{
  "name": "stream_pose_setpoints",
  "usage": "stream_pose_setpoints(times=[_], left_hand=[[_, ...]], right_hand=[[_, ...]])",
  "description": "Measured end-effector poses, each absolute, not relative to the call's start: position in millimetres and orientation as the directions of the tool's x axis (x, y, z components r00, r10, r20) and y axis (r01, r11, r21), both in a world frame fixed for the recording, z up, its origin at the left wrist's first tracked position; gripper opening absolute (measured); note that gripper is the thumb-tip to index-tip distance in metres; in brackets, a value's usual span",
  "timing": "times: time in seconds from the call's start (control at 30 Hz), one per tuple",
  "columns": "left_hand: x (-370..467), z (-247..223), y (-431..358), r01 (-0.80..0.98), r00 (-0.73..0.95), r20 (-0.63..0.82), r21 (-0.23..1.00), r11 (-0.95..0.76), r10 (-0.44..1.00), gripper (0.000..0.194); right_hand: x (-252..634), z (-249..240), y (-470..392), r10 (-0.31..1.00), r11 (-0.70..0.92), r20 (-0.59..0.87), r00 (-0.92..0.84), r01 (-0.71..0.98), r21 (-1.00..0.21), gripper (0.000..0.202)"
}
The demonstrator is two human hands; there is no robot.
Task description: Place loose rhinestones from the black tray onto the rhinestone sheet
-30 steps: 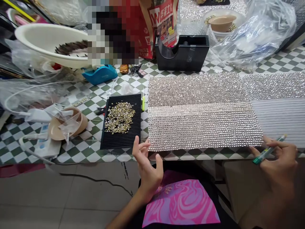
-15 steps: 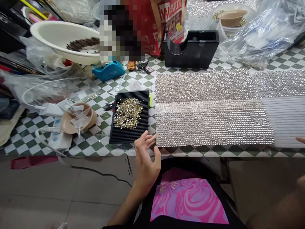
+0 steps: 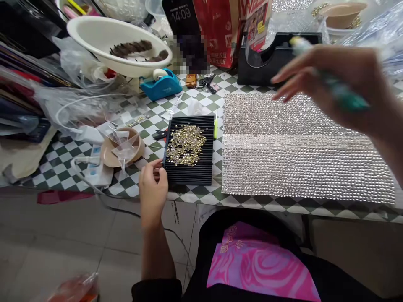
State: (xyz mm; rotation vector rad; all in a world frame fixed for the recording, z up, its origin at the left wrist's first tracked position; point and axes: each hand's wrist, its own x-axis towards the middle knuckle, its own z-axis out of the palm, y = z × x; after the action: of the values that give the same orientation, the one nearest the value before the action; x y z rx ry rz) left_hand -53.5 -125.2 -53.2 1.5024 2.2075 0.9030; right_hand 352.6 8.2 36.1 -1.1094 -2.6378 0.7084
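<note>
A black ribbed tray [image 3: 206, 167] lies on the checkered tabletop with a pile of gold and clear rhinestones [image 3: 186, 144] on it. My left hand [image 3: 153, 184] is at the tray's lower left edge, fingers curled against its side. My right hand [image 3: 340, 79], blurred by motion, is raised over the upper part of the sparkling rhinestone sheet [image 3: 302, 167]. It grips a pen-like tool [image 3: 349, 96] with a green end and a pale, yellow-tipped other end. Close beside the tray's right edge lies a small yellow-green handled tool [image 3: 215, 128].
Behind stand a black tape dispenser [image 3: 258, 69], a blue tape dispenser [image 3: 163, 86], a red paper bag [image 3: 220, 33] and a phone [image 3: 182, 21]. At the left are a white basin [image 3: 85, 35], a tan bowl [image 3: 108, 157], a cable and plastic bags.
The view has shifted left. My left hand has moved from the sheet's left edge to the tray's left side. My right hand has come up over the sheet with the pen-like tool.
</note>
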Motion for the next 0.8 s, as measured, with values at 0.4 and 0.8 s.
stream_pose_setpoints(times=[0.4,0.8], left_hand=[[-56.2,-54.1,-109.1,0.520,-0.411,-0.096,0.792,0.320,0.906,0.043],[-63.7,-44.5,-98.7,0.310,-0.420,-0.267,0.856,0.414,0.867,0.065]], right_hand=[[152.0,0.9,121.7,0.470,0.803,-0.077,-0.880,0.462,-0.376,0.041],[128.4,-14.0,139.4,0.693,0.459,-0.082,-0.716,0.527,-0.715,0.011]])
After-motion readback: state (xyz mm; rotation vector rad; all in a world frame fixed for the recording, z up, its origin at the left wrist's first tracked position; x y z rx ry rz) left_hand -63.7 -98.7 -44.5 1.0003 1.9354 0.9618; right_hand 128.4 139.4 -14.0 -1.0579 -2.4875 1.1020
